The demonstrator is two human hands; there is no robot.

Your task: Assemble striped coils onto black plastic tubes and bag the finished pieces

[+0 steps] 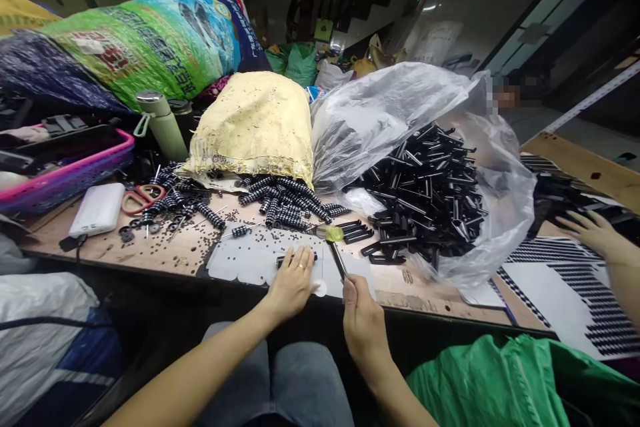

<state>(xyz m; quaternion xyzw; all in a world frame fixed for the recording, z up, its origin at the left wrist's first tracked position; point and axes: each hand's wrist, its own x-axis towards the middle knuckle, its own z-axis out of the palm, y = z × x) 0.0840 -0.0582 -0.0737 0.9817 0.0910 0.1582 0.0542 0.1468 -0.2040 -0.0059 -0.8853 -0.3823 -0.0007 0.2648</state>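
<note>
My left hand [294, 280] lies over a short black plastic part [281, 261] on a white sheet [240, 265]. Its fingers hold the part down, and both ends show beside them. My right hand [364, 320] is closed around the metal handle of a small mallet [332, 233], whose translucent yellow head is raised just right of the left hand. Several black clips [356, 232] lie behind the mallet head. Close to the sheet are black-and-white ribbed rollers [285, 203], and tiny dark rings are scattered around it.
A clear plastic bag [390, 103] spills black clips [425, 193] at right. A yellow sack [255, 120] stands behind the rollers. Left are scissors [143, 199], a white power bank [97, 209], a green bottle [163, 125] and a pink basket [65, 167]. Another person's hand [595, 233] reaches in at right.
</note>
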